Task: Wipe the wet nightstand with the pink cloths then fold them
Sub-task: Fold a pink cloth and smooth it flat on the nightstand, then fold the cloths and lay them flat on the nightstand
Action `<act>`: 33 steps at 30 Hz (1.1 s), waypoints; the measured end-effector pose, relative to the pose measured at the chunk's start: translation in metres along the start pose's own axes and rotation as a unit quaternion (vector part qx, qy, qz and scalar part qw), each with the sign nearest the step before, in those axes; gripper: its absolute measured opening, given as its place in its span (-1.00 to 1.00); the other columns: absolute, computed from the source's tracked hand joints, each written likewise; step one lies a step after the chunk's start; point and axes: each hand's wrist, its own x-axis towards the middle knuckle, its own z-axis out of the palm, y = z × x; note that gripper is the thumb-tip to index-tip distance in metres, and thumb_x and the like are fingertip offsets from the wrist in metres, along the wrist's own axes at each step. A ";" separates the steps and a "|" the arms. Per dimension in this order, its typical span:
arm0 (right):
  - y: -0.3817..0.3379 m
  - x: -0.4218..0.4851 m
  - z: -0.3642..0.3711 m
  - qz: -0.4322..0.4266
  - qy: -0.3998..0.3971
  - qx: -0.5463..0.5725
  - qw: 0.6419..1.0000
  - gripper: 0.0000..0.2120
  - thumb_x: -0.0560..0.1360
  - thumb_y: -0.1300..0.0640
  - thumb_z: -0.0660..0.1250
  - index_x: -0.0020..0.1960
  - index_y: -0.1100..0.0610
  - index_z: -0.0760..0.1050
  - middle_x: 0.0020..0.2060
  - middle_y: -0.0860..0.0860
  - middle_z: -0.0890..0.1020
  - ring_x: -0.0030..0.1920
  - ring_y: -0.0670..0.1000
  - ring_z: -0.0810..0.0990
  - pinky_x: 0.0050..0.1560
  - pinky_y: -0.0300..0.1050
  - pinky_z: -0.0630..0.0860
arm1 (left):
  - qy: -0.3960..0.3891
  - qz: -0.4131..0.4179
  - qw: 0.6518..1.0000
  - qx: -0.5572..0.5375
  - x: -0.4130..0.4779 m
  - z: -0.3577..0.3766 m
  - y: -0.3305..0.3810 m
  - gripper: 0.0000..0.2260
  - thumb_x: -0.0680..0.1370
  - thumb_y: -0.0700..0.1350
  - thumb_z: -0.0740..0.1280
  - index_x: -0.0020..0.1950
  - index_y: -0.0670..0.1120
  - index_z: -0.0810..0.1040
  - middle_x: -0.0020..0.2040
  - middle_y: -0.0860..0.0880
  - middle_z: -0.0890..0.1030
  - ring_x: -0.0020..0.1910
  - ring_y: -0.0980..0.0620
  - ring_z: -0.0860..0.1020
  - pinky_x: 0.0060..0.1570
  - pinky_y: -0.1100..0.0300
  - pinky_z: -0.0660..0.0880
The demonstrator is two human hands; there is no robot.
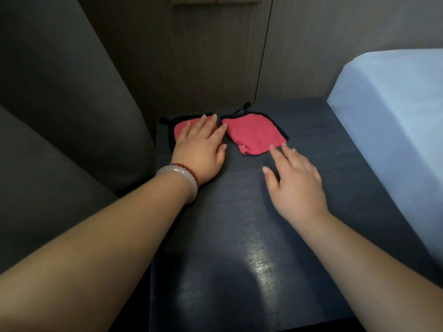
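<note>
Pink cloths (255,134), soft and limp, pinch at edges; left hand (200,149) flat on one, right hand (294,185) open beside.

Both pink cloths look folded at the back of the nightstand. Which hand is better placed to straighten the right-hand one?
Right. The right hand hovers open, fingertips at the near edge of the right-hand black-trimmed pink cloth. The left hand rests flat on the other pink cloth.

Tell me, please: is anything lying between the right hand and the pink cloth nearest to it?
Nothing visible does. The right hand hovers open over the bare dark nightstand, its fingers just short of the right pink cloth. The left hand lies flat on the left pink cloth, out of the way.
</note>
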 end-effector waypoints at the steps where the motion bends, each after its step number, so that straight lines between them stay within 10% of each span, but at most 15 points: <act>1: -0.002 0.014 0.000 0.016 -0.003 -0.004 1.000 -0.48 0.62 -0.11 0.11 0.53 0.02 0.22 0.52 0.12 0.26 0.51 0.16 0.19 0.50 0.11 0.04 | -0.008 -0.001 1.000 -0.009 -0.006 0.001 0.005 -0.52 0.61 0.09 0.07 0.54 0.04 0.18 0.57 -0.05 0.12 0.54 -0.08 0.05 0.47 -0.08 -0.05; 8: -0.020 0.079 0.024 0.139 -0.057 0.021 0.988 -0.47 0.64 -0.11 0.04 0.55 0.08 0.18 0.55 0.19 0.13 0.55 0.18 0.00 0.53 0.06 -0.17 | -0.069 -0.033 0.996 -0.049 -0.029 -0.001 0.018 -0.54 0.63 0.10 0.04 0.54 0.08 0.17 0.58 -0.02 0.08 0.55 -0.05 0.01 0.49 -0.05 -0.05; 12: -0.022 0.076 0.024 0.082 0.084 0.208 0.971 -0.63 0.51 0.36 0.19 0.26 0.21 0.56 0.21 0.17 0.54 0.19 0.18 0.51 0.19 -0.24 0.33 | -0.007 -0.021 0.997 -0.070 -0.027 -0.019 0.011 -0.54 0.62 0.04 0.12 0.53 0.06 0.20 0.56 -0.03 0.16 0.53 -0.07 0.09 0.49 -0.05 0.01; 16: -0.018 0.071 0.001 0.043 0.143 0.252 0.956 -0.61 0.45 0.48 0.16 0.14 0.21 0.59 0.12 0.09 0.52 0.04 -0.05 0.50 0.03 -0.50 0.28 | 0.033 -0.015 0.997 -0.072 -0.010 -0.044 0.006 -0.50 0.59 -0.02 0.21 0.53 0.06 0.21 0.55 -0.03 0.18 0.53 -0.07 0.11 0.48 -0.08 0.06; 25: -0.041 0.049 -0.048 -0.167 0.096 0.268 0.944 -0.72 0.47 0.40 0.25 0.08 0.12 0.54 0.03 -0.03 0.60 0.05 -0.07 0.56 0.07 -0.23 0.48 | -0.025 0.149 0.987 -0.044 0.029 -0.084 0.011 -0.25 0.46 0.01 0.40 0.54 0.18 0.07 0.59 0.07 -0.02 0.55 -0.02 -0.04 0.45 -0.18 0.12; 33: -0.026 0.008 -0.061 -0.185 0.068 0.224 0.954 -0.70 0.52 0.33 0.31 0.23 0.15 0.55 0.24 -0.01 0.49 0.16 -0.05 0.53 0.21 -0.21 0.45 | -0.003 0.138 0.990 -0.002 -0.020 -0.083 0.006 -0.79 0.50 -0.04 0.35 0.12 0.05 0.62 0.19 0.04 0.61 0.28 0.02 0.49 0.40 -0.03 0.13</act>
